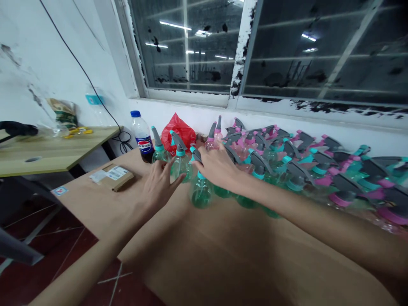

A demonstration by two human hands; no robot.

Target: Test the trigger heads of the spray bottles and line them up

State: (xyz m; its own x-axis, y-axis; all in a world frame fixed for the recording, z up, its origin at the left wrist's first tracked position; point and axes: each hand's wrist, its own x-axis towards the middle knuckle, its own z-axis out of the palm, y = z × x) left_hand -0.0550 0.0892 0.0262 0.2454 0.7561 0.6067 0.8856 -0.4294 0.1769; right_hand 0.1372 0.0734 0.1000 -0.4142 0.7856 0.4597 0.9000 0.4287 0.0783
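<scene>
My right hand [218, 163] is wrapped around the grey and teal spray head of a green spray bottle [201, 196], which stands on the brown tabletop at the front left of a large group. My left hand [161, 180] is beside two more green spray bottles, a nearer one [181, 168] and one farther left [160, 153]. Its thumb is spread away from the partly bent fingers, and nothing shows in its grasp. Whether its fingertips touch either bottle I cannot tell. To the right, several upright spray bottles with pink or teal collars [295, 180] crowd together, partly behind my right forearm.
A cola bottle with a blue cap [143, 138] and a red plastic bag [178, 131] stand near the wall. Left of my hands lies a flat cardboard package [116, 177]. A lower wooden table [63, 148] adjoins on the left; the window wall [204, 100] bounds the back.
</scene>
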